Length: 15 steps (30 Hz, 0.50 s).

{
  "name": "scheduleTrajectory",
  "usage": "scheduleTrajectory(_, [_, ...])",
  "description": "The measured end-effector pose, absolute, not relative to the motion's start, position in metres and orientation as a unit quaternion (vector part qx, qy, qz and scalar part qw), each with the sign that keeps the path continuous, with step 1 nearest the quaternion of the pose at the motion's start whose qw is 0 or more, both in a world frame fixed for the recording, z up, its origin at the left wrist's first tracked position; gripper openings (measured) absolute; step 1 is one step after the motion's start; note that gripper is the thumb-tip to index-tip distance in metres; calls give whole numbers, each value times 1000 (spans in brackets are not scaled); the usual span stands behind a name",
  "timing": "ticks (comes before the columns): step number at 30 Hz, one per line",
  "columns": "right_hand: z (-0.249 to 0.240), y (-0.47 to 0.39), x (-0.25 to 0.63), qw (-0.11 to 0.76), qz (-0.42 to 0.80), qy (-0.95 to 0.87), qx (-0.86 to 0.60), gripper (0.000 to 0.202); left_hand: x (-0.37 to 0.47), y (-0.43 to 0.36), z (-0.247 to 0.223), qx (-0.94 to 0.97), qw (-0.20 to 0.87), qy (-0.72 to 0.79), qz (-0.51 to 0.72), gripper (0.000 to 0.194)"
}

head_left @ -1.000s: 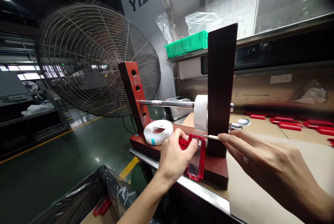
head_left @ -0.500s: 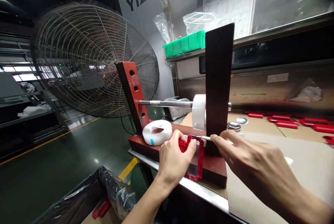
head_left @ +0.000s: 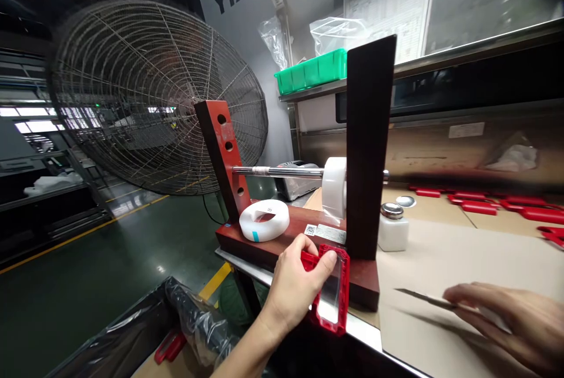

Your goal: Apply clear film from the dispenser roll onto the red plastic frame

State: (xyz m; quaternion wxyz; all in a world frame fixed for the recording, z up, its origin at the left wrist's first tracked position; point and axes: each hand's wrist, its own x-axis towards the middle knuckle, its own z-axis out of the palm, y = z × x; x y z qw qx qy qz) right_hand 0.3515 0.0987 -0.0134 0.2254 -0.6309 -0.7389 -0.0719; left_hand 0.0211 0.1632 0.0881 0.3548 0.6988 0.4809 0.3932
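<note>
A: Left hand (head_left: 293, 284)?
B: Grip is clenched on a red plastic frame (head_left: 332, 290), thumb across its top bar, fingers round the left edge. Frame stands upright at the front edge of the bench (head_left: 440, 260), against the red base of the tape stand (head_left: 304, 237). Clear film shows inside the frame.

A: Right hand (head_left: 511, 322)?
B: Low over the cardboard sheet on the bench, well apart from the frame. Fingers pinch thin metal tweezers (head_left: 425, 298), tips pointing left. Grip is closed on them.

A: The stand itself?
B: Two uprights, red one (head_left: 224, 154) with holes on the left, dark one (head_left: 368, 143) on the right, steel rod (head_left: 282, 172) between them. A white tape roll (head_left: 333, 187) sits on the rod just beside the dark upright. A strip hangs from it down to the base. A second white roll (head_left: 264, 220) lies flat on the base near the red upright. Small QR label (head_left: 311, 229) on the base between them.

A: Anything else near?
B: White bottle with a metal cap (head_left: 393, 226) stands just right of the dark upright. Red parts (head_left: 480, 207) lie along the back of the bench. Green tray (head_left: 311, 72) on the shelf above. Big wire-guard fan (head_left: 154, 96) to the left, black bag (head_left: 194, 325) below the bench edge.
</note>
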Motion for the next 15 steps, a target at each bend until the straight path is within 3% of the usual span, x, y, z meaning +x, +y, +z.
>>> scheduleTrajectory(3, [-22, 99, 362, 144, 33, -735, -662, 32, 28, 157, 85, 686, 408, 459, 390, 39])
scheduleTrajectory(5, [-23, 98, 362, 149, 19, -728, -669, 36, 33, 151, 85, 673, 444, 442, 392, 41])
scheduleTrajectory(8, [-19, 88, 354, 207, -37, -726, -655, 38, 42, 139, 86, 647, 501, 417, 395, 41])
scheduleTrajectory(10, [-10, 73, 340, 282, -30, -729, -623, 28, 53, 128, 85, 614, 553, 411, 384, 41])
scheduleTrajectory(12, [4, 53, 320, 376, 11, -728, -573, 23, 68, 114, 78, 581, 609, 409, 352, 45])
scheduleTrajectory(15, [26, 23, 292, 426, 178, -760, -458, 34, 98, 89, 60, 540, 707, 365, 274, 61])
